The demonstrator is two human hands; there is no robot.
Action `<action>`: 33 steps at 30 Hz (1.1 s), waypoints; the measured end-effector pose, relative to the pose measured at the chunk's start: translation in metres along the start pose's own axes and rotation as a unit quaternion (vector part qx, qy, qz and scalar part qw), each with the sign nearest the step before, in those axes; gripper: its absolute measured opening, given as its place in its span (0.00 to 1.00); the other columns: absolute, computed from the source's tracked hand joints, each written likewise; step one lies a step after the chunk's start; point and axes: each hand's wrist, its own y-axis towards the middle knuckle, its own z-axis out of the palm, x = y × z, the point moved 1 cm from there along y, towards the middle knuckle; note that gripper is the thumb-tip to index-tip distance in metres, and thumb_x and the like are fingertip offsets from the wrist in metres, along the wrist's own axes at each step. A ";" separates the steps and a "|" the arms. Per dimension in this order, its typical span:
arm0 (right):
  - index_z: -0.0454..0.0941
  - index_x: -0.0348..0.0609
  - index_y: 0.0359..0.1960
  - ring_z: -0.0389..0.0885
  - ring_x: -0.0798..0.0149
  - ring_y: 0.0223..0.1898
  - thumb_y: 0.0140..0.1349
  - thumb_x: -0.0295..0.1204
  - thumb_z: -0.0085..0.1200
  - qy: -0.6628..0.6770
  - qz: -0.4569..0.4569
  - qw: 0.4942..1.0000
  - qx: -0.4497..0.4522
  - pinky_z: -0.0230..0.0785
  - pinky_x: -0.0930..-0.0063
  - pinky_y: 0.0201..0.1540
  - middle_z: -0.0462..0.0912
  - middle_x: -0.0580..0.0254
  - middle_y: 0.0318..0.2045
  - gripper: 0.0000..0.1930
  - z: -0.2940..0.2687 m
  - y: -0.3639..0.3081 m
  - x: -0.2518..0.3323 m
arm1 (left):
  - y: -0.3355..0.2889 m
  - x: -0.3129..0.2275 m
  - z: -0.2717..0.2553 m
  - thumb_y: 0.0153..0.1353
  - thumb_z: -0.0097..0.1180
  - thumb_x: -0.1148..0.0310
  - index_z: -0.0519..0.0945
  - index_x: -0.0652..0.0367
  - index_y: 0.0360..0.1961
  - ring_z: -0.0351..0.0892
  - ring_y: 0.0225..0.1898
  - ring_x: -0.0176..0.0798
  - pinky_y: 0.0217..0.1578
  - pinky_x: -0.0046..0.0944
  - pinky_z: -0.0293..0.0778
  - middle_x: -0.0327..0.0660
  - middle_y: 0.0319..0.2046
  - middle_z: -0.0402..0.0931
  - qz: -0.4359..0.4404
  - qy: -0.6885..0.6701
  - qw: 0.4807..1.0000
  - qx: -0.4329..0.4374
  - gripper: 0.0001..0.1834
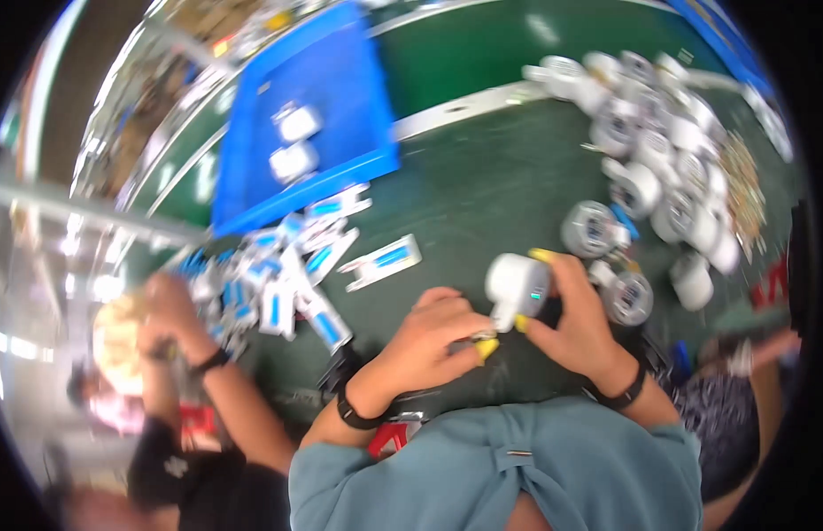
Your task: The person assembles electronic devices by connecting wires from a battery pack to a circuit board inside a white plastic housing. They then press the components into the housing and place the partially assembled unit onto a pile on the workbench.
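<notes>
My right hand grips a white round housing with a short stem, thumb and forefinger on its right side. The stem points down and left toward my left hand. That hand is closed in a pinch at the stem's end, where a small shiny bit shows; what it holds is too small and blurred to name. Yellow covers sit on some of my fingertips. Just right of my right hand lie similar round pieces with clear faces, one round piece closest. A flat white part with a blue patch lies beyond my left hand.
A blue tray with two white pieces stands at the far left. Flat white-and-blue parts are heaped before it. A pile of white housings and a bunch of thin pieces fill the right. Co-workers' arms flank me.
</notes>
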 end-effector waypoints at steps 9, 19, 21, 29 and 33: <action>0.64 0.37 0.63 0.76 0.71 0.36 0.53 0.16 0.60 0.076 0.017 0.991 0.106 0.70 0.77 0.41 0.76 0.59 0.50 0.34 0.000 -0.011 -0.002 | -0.055 -0.034 -0.091 0.52 0.61 0.82 0.84 0.56 0.38 0.80 0.37 0.40 0.42 0.39 0.72 0.37 0.33 0.82 -0.157 0.078 0.959 -0.222 0.13; 0.68 0.36 0.60 0.79 0.71 0.37 0.59 0.15 0.53 0.079 0.050 0.991 0.094 0.71 0.79 0.41 0.80 0.62 0.40 0.25 -0.001 -0.013 -0.006 | -0.116 -0.006 -0.194 0.56 0.67 0.61 0.86 0.60 0.41 0.81 0.31 0.46 0.37 0.43 0.76 0.48 0.29 0.83 -0.418 0.399 0.698 -0.424 0.16; 0.68 0.36 0.60 0.79 0.71 0.37 0.59 0.15 0.53 0.073 0.041 0.992 0.098 0.71 0.79 0.41 0.81 0.62 0.40 0.25 0.000 -0.011 -0.005 | -0.125 0.010 -0.200 0.57 0.66 0.62 0.86 0.59 0.41 0.82 0.34 0.49 0.39 0.45 0.76 0.49 0.32 0.83 -0.427 0.417 0.678 -0.429 0.14; 0.73 0.40 0.53 0.80 0.63 0.27 0.59 0.17 0.55 0.036 0.013 0.995 0.088 0.74 0.75 0.32 0.80 0.59 0.33 0.19 0.001 -0.013 -0.007 | -0.055 0.048 -0.094 0.57 0.55 0.79 0.81 0.63 0.47 0.80 0.32 0.43 0.32 0.40 0.74 0.48 0.35 0.80 -0.256 0.271 0.903 -0.214 0.15; 0.76 0.42 0.50 0.81 0.61 0.30 0.58 0.18 0.55 -0.021 -0.028 0.993 0.115 0.74 0.72 0.32 0.80 0.60 0.33 0.17 -0.001 -0.018 -0.002 | -0.040 0.047 -0.072 0.55 0.57 0.78 0.80 0.63 0.42 0.79 0.32 0.53 0.33 0.45 0.74 0.51 0.32 0.78 -0.217 0.364 0.891 -0.164 0.12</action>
